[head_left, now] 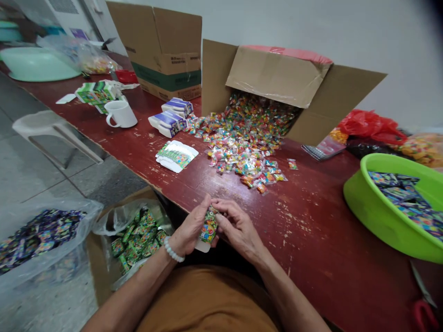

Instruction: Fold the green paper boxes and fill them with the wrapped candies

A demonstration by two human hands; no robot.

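Observation:
Between my hands, over the table's front edge, is a small green printed carton (208,227) with a white flap sticking out at its lower end. My left hand (189,227) wraps its left side, a beaded bracelet on the wrist. Around the upper right of the carton close the fingers of my right hand (238,227), thumb on its printed face. A flattened green and white carton (177,156) lies beyond my hands. Behind it, a heap of small wrapped candies (242,150) spills from a tipped cardboard box (277,76).
Purple cartons (169,122), a white mug (120,114) and stacked green cartons (98,93) stand at the left. A green basin (367,207) holds purple packs; red-handled scissors (424,304) lie nearby. Below left are a box of green packs (140,237) and a white stool (51,127).

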